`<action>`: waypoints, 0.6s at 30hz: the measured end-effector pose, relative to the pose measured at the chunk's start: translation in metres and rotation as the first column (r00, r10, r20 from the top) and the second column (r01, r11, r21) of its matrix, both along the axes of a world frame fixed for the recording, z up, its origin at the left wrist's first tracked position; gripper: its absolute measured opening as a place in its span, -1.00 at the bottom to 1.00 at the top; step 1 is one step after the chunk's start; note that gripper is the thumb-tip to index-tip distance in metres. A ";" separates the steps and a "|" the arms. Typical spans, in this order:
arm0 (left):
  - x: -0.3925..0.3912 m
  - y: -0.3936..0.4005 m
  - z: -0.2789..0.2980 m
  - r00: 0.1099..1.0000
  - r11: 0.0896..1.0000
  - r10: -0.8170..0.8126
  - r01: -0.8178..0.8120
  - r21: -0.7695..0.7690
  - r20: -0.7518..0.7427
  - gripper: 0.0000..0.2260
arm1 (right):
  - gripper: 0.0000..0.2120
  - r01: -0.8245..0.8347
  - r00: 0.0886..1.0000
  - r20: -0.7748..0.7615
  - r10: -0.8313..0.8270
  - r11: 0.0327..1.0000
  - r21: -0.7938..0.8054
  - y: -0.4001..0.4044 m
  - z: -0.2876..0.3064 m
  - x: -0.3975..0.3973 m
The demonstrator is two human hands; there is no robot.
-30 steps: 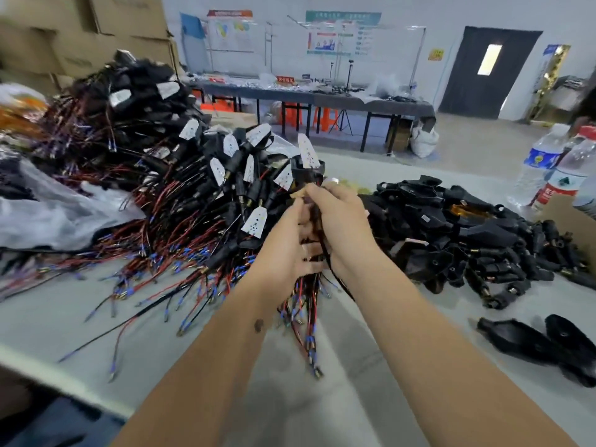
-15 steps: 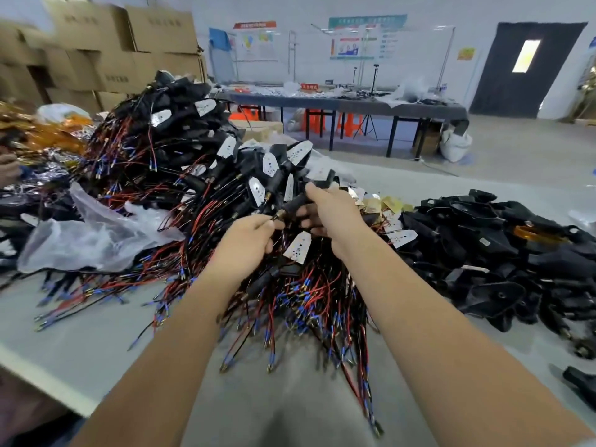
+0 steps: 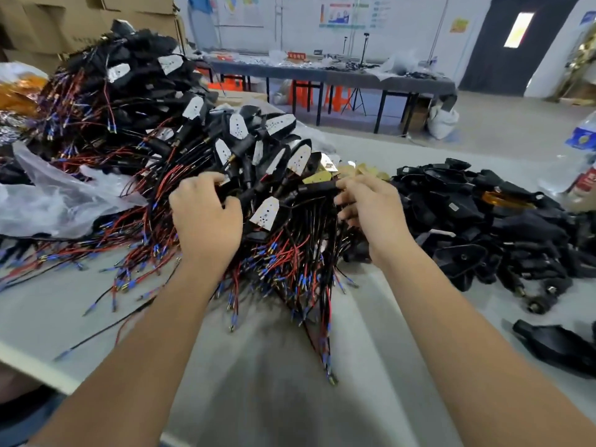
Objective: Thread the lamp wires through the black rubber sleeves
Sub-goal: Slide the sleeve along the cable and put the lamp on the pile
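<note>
While both hands [image 3: 206, 221] dig the wire pile [image 3: 180, 156] (label writing [image 3: 583, 138] unreadable).

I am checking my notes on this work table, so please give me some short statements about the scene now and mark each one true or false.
1. Both hands are at the pile of wired lamps. True: the left hand and the right hand reach into it.
2. The heap of black housings lies left of the hands. False: it lies to their right.
3. A clear plastic bag lies at the left of the table. True.
4. The wires end in green tips. False: the tips are blue.
5. A water bottle stands at the right edge. True.
</note>
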State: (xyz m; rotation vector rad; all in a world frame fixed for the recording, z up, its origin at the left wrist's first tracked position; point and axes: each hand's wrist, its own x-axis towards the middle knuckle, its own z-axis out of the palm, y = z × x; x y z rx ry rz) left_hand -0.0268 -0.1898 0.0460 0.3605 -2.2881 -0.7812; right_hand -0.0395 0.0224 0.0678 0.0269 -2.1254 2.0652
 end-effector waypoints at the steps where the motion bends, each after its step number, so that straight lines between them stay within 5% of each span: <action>1: 0.004 0.010 0.003 0.997 1.000 -0.014 0.013 -0.016 -0.073 -0.71 | -0.79 0.025 1.000 0.011 -0.025 1.000 0.013 0.011 -0.006 0.006; 5: 0.019 0.060 0.001 0.927 0.955 -0.293 0.273 -0.113 -0.235 -0.77 | -0.78 0.083 0.995 0.051 -0.086 0.995 0.052 0.048 -0.032 0.031; 9: 0.018 0.113 -0.021 0.816 0.817 -0.571 0.576 -0.030 0.093 -0.82 | -0.77 0.111 0.992 0.049 -0.118 0.984 0.137 0.072 -0.057 0.052; 13: 0.008 0.150 -0.044 0.791 0.849 -0.409 0.512 -0.128 0.455 -0.77 | -0.77 0.090 0.990 0.080 -0.112 0.966 0.241 0.089 -0.083 0.071; 18: 0.006 0.171 -0.055 0.848 0.917 -0.342 0.395 -0.053 0.406 -0.74 | -0.81 0.073 0.995 0.037 -0.088 0.949 0.306 0.091 -0.094 0.076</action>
